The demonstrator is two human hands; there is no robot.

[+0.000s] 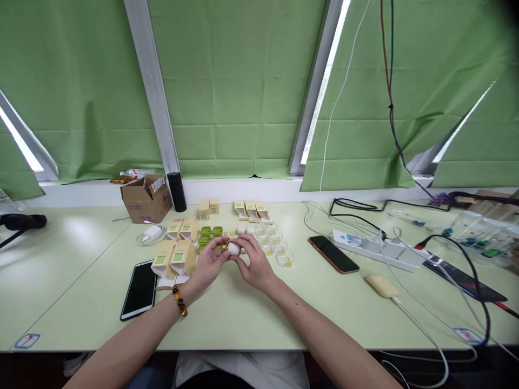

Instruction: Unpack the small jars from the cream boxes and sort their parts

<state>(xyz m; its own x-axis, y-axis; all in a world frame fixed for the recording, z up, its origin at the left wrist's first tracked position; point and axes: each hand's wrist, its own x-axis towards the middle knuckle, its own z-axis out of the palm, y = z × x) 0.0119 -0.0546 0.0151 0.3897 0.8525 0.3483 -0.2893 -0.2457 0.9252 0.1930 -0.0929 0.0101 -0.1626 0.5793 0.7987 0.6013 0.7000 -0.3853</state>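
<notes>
At the middle of the table, my left hand [211, 262] and my right hand [254, 263] meet around a small pale pink, rounded piece [234, 248]. Fingers of both hands press on its sides, and a darker edge shows along it; its exact kind is too small to make out. Just beyond the fingers lie two more pale, rounded pieces [245, 230]. Several green square trays or cups [206, 230] sit behind my left hand. To the right of my right hand are rows of clear plastic pieces [285, 258] with yellow spots.
Several cream boxes with green labels [183, 257] stand left of my hands, more boxes [252, 210] behind. A white-edged phone [139, 290] lies left; another phone [333, 254], a power strip [375, 249], cables and a mouse-like cream object [381, 286] lie right. A cardboard box [146, 201] stands at the back.
</notes>
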